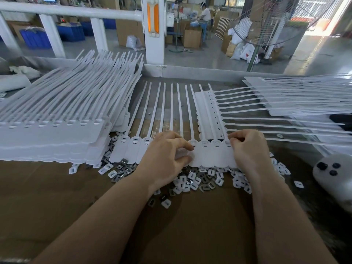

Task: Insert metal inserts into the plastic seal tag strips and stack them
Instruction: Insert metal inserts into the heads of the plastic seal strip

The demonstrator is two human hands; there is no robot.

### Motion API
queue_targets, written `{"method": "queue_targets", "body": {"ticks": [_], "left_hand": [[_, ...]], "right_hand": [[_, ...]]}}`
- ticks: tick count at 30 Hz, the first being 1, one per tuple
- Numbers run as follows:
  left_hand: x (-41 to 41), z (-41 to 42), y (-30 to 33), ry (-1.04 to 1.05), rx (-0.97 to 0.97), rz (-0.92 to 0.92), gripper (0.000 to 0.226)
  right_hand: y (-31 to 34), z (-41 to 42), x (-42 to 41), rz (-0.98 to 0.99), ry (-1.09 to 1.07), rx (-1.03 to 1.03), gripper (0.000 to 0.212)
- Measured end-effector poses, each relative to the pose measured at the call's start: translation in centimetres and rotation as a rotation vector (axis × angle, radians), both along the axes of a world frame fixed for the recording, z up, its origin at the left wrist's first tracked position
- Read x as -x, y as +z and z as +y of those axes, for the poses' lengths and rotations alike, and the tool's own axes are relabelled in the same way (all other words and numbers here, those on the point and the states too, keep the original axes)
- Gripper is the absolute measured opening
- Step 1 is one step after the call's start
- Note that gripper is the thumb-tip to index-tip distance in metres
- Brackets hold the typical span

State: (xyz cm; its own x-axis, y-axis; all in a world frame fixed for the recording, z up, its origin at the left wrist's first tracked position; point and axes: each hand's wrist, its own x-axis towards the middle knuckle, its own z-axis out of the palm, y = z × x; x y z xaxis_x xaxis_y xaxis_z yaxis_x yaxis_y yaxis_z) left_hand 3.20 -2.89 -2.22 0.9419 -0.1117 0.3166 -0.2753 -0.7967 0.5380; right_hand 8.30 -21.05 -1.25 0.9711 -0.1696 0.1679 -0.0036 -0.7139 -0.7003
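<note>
A white strip of joined seal tags [204, 152] lies flat before me, its thin tails pointing away. My left hand [163, 155] rests on its middle, thumb and forefinger pinching a tag's flat end. My right hand [249, 149] has curled fingers at the rightmost tag's slot; a small insert seems pinched there, though I cannot see it clearly. Loose metal and white inserts [194, 181] are heaped on the brown board just below the strip. A tall stack of strips [55, 128] stands on the left.
Another pile of strips [297, 103] fans out at right, tails reaching leftwards over the work area. A white device with dark buttons [331, 172] lies near the right edge. Brown cardboard [57, 197] covers the table. A metal rail [190, 72] borders the far side.
</note>
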Motion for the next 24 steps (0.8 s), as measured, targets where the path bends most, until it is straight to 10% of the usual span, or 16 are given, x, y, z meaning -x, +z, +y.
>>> {"method": "queue_targets", "body": {"ticks": [9,24], "left_hand": [[1.0,-1.2,1.1,-0.407,-0.053,-0.008,0.011],[0.9,-2.0,1.1,-0.428,-0.175,0.074,0.012]], "right_hand": [[0.5,0.4,0.4,-0.165,-0.028,-0.072,0.021],[0.4,0.2,0.2,-0.226,-0.042,-0.223,0.012]]}}
